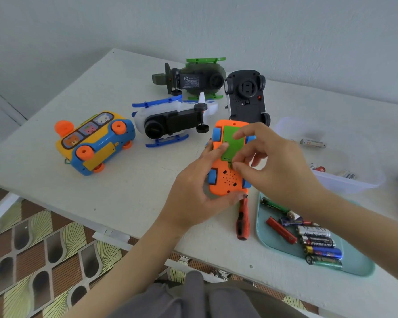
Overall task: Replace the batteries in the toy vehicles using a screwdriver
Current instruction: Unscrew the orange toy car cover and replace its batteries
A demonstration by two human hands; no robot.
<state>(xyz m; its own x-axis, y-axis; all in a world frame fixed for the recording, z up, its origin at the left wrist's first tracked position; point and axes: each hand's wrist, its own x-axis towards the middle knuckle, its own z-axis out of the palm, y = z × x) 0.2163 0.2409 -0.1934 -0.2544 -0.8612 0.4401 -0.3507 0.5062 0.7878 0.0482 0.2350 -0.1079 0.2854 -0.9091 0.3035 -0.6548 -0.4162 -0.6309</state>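
On the left part of the worktop [136, 191] lie the toys I am not touching: a yellow and blue bus [94, 143], a white helicopter [170, 120], a green helicopter [193, 79] behind it, and a black car [246, 95] on its roof. Just right of these, my left hand [193, 193] holds the orange car [226, 180] from its left side, belly up. The thumb is curled under the near end and one finger lies on the green battery cover [231, 145]. The long axis of the car runs away from me, leaning a little left at the far end, and the cover runs the same way. My right hand [274, 164] is over it from the right and pinches this cover, thumb at the near edge and forefinger over the far part. I judge the cover must slide along that axis or lift straight up; whether it goes off or on I cannot tell. The screwdriver [242, 221] lies just beside the car's near end, handle toward me, its tip hidden. Further right, batteries [317, 242] lie on the green tray [354, 265].
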